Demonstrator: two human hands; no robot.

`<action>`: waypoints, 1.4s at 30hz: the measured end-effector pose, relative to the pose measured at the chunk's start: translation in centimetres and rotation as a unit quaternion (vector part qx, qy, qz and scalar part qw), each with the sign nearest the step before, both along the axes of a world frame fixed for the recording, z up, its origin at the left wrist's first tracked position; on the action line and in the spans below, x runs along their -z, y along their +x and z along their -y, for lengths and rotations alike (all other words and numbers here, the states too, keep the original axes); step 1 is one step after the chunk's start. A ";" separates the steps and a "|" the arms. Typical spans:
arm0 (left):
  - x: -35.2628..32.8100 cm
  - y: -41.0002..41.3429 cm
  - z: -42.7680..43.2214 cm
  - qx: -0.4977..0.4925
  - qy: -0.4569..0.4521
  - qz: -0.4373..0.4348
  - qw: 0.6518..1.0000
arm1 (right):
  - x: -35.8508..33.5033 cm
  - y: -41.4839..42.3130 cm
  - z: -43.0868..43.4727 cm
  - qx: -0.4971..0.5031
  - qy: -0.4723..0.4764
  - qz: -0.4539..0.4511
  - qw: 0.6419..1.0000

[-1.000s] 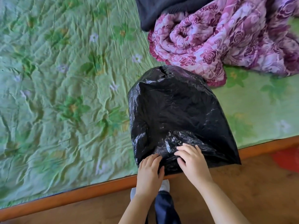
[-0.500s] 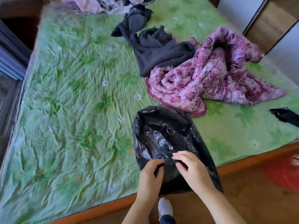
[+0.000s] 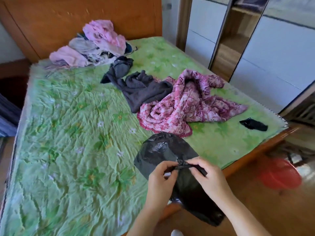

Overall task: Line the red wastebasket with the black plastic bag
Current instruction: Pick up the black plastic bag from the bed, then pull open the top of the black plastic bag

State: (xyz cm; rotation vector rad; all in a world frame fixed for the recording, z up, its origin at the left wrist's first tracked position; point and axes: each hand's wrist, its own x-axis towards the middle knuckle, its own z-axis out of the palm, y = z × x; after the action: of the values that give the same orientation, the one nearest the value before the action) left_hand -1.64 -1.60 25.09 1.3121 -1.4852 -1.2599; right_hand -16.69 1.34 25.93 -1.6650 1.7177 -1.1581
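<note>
The black plastic bag [image 3: 163, 150] lies partly on the near edge of the green bed, its lower part hanging off over the floor. My left hand [image 3: 161, 183] and my right hand [image 3: 210, 179] both pinch a bunched fold of the bag's edge between them, fingers curled. The red wastebasket [image 3: 279, 174] stands on the wooden floor to the right, beyond the bed's corner, apart from both hands. A second small black plastic piece [image 3: 254, 124] lies on the bed near its right corner.
A pink floral blanket [image 3: 185, 106] and a dark garment [image 3: 141, 87] lie heaped mid-bed; pink and grey clothes [image 3: 92, 46] pile near the headboard. The bed's wooden frame edge [image 3: 255, 150] runs along the right. Wardrobe doors [image 3: 272, 48] stand behind.
The view has lifted and pulled back, showing the whole bed and the wastebasket. Both hands have gathered the bag's edge into a tight pinch and drawn the bag toward the bed's edge.
</note>
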 end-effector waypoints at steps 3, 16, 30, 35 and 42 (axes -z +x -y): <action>-1.5 -1.3 -0.8 0.057 -0.008 -0.025 0.998 | -1.9 -0.7 -1.9 0.037 -0.012 0.016 0.999; -5.2 -12.6 -4.5 0.284 -0.169 -0.042 0.943 | -5.8 -9.1 -11.0 0.225 -0.018 0.052 0.973; -5.2 -38.2 -11.0 0.385 -0.158 -0.053 0.908 | -5.9 -31.9 -20.2 0.329 -0.020 0.060 0.942; -4.5 -46.2 -12.9 0.416 -0.117 -0.053 0.900 | -5.0 -39.2 -22.4 0.368 -0.011 0.054 0.928; -2.5 -56.5 -11.4 0.419 -0.040 -0.032 0.907 | -2.1 -48.5 -21.8 0.396 0.010 0.108 0.912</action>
State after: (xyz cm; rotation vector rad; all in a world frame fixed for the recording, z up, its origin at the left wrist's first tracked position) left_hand -58.18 9.83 27.60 0.5420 -2.1234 -1.7040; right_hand -65.23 23.12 28.04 -0.7535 2.3064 -1.5723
